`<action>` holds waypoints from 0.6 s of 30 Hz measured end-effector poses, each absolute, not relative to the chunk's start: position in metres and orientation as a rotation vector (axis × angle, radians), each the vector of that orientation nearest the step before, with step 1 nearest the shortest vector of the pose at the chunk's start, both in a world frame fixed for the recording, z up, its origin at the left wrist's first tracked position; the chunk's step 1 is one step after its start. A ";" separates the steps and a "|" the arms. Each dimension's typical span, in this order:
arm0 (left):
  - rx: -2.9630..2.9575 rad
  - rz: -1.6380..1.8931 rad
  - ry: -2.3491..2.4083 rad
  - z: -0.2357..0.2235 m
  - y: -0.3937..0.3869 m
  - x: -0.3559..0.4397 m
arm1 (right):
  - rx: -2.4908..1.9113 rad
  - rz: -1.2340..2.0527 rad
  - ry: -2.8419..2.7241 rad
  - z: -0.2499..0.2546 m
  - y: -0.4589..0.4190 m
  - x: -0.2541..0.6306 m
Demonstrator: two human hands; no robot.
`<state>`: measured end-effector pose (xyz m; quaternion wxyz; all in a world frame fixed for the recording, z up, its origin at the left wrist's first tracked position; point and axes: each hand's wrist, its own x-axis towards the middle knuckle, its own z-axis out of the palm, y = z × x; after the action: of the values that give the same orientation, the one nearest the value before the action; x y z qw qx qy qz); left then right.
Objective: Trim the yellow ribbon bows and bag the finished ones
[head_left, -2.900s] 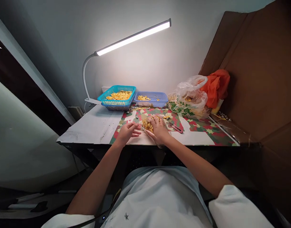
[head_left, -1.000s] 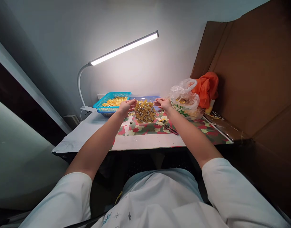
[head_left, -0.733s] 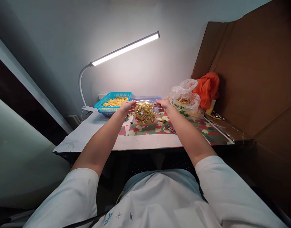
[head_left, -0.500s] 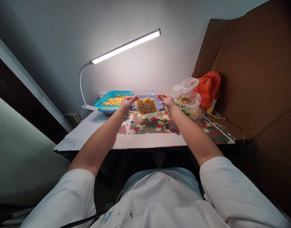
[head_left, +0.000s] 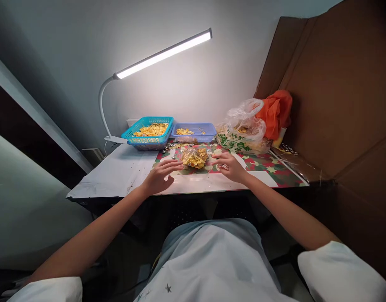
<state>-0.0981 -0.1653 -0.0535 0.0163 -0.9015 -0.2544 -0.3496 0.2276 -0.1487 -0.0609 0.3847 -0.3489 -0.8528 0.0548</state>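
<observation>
A clear plastic bag (head_left: 194, 158) filled with yellow petal-like pieces lies on the table between my hands. My left hand (head_left: 163, 174) is at its left side, fingers stretched toward the bag and thumb apart. On the other side is my right hand (head_left: 230, 167), its index finger reaching to the bag's right edge and the other fingers loosely bent. Neither hand visibly grips the bag. A patterned red, green and cream sheet (head_left: 265, 165) lies under the bag.
Behind stand a turquoise basket (head_left: 169, 129) and a purple basket (head_left: 196, 138), both holding yellow pieces. A plastic carrier bag (head_left: 240, 140), an orange cloth bag (head_left: 276, 111) and a cardboard panel (head_left: 331, 92) are at the right. A lamp (head_left: 164, 53) arches above.
The bag of yellow pieces, held up between my hands before, now lies flatter and nearer on the table. Both hands have come down and toward me and their pinches have loosened.
</observation>
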 end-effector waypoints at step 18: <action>-2.525 -1.529 -2.375 -0.061 -0.180 -0.085 | -0.807 0.261 -2.178 -0.068 -0.178 0.133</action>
<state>-0.0854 -0.1795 -0.0606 -0.3180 -0.6318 -0.5944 -0.3826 0.1334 -0.1779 -0.0675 0.3915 -0.3179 -0.8574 0.1027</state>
